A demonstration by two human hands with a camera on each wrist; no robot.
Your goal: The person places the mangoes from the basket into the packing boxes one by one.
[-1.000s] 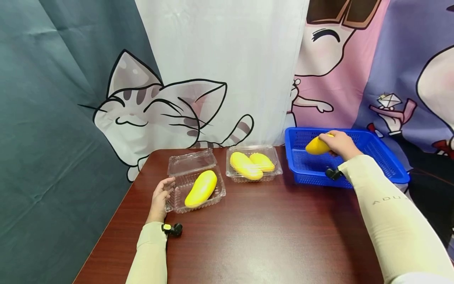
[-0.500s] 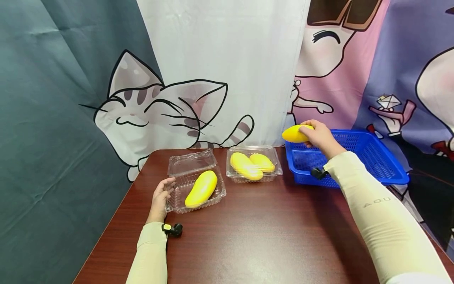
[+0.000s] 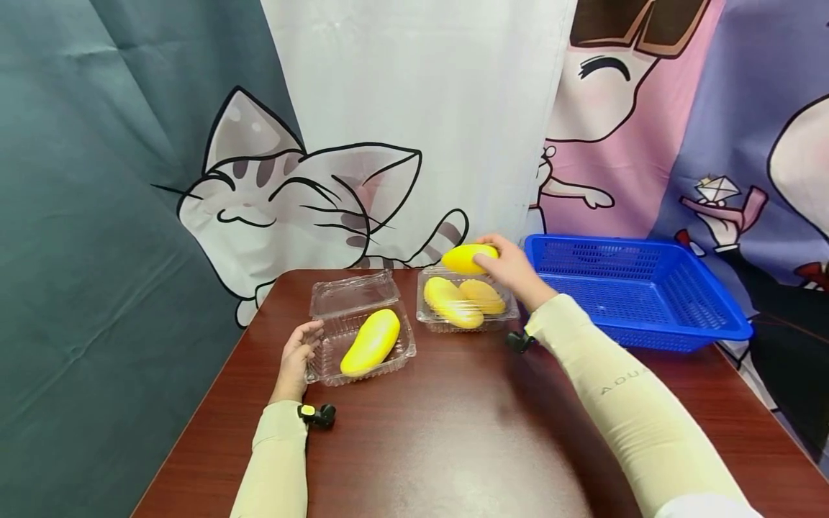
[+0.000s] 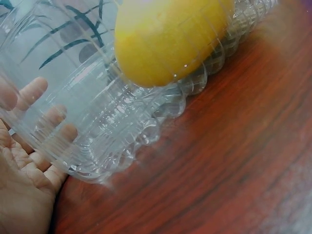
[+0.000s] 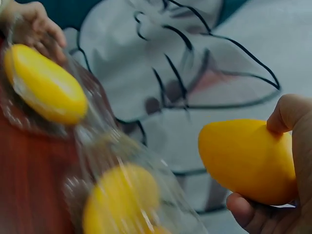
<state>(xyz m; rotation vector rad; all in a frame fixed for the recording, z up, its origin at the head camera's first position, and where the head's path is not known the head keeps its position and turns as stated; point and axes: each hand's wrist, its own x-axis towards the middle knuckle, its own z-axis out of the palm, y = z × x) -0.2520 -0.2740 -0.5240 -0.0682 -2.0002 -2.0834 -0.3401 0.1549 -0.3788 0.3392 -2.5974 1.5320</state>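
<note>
My right hand (image 3: 512, 266) pinches a yellow mango (image 5: 246, 161) and holds it up over the back of the middle clear plastic clamshell box (image 3: 440, 322). Two more mangoes (image 3: 453, 306) lie in that box, under its lid. At the left, my left hand (image 3: 299, 356) holds the side wall of another clamshell box (image 3: 328, 342), whose lid (image 3: 354, 295) is folded back. One mango (image 3: 371, 343) lies slanted in it, toward its right side. Through the clear plastic, the left fingers (image 4: 53, 115) show in the left wrist view.
A blue perforated plastic basket (image 3: 725, 306) stands at the back right of the brown wooden table (image 3: 440, 432). A cloth backdrop with cartoon figures (image 3: 311, 194) hangs right behind the table's back edge.
My right hand has carried the mango up out of the blue basket and left, to above the middle box. My left hand stays at the left box.
</note>
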